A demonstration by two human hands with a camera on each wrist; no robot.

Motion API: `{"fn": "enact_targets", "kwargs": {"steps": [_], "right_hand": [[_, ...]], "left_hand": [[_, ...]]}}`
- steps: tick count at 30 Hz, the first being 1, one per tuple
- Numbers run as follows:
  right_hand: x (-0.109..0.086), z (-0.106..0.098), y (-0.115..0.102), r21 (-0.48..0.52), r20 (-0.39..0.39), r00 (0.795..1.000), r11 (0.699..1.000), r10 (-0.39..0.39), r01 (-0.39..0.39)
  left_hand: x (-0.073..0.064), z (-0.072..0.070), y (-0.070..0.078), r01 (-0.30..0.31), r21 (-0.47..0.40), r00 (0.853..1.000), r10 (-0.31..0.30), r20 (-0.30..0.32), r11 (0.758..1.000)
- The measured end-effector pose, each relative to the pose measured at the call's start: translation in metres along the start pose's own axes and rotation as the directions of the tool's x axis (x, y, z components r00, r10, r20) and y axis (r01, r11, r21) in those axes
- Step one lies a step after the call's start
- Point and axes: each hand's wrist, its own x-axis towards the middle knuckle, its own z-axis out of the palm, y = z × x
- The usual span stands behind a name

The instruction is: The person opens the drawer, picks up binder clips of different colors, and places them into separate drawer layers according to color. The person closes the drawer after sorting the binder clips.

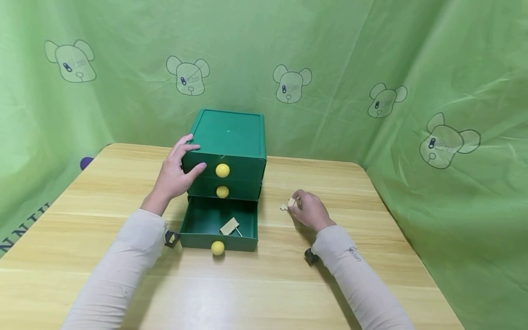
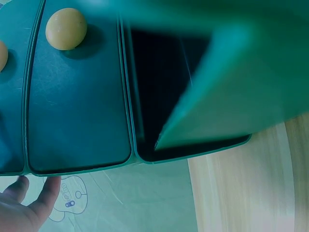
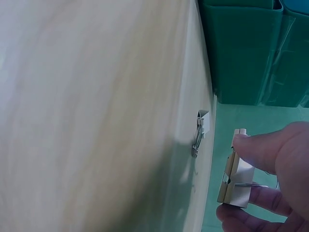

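A green drawer cabinet (image 1: 228, 133) with yellow ball knobs stands on the table, its bottom drawer (image 1: 241, 244) pulled out. Inside that drawer lies a cream binder clip (image 1: 229, 226) with a silver wire handle. My left hand (image 1: 173, 176) rests at the cabinet's upper left corner, thumb on the front and fingers spread along the side and top edge. To the right of the cabinet, my right hand (image 1: 311, 211) pinches a second binder clip (image 3: 239, 181) between thumb and fingers. Another binder clip (image 3: 204, 122) sits on the table just beyond the held one.
The wooden table (image 1: 198, 293) carries the cabinet near its back edge. Green cloth (image 1: 330, 55) with bear-head prints hangs behind and at both sides. A purple round thing (image 1: 86, 162) shows beyond the table's left edge.
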Motion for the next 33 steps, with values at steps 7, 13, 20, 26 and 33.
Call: {"fn": "enact_targets", "kwargs": {"steps": [7,13,20,26,33], "right_hand": [[0.000,-0.001,-0.004,0.009,-0.003,1.000,1.000,0.002,-0.002],[-0.001,-0.002,-0.006,0.019,-0.002,1.000,1.000,-0.007,0.007],[-0.003,-0.003,-0.011,0.031,-0.005,1.000,0.999,-0.015,0.015],[-0.005,-0.005,-0.018,0.035,-0.003,1.000,0.999,-0.023,0.023],[-0.005,-0.006,-0.023,0.035,0.002,0.999,0.999,-0.041,0.041]], "left_hand": [[0.000,0.000,0.000,-0.003,-0.001,1.000,0.003,-0.002,1.000],[0.001,-0.001,-0.001,-0.008,0.001,1.000,0.008,-0.005,1.000],[0.001,0.000,-0.001,0.001,0.002,1.000,-0.001,-0.002,1.000],[0.000,0.000,-0.001,0.002,0.001,1.000,-0.002,-0.005,1.000],[0.000,0.000,0.000,-0.003,-0.001,1.000,0.003,-0.003,1.000]]}}
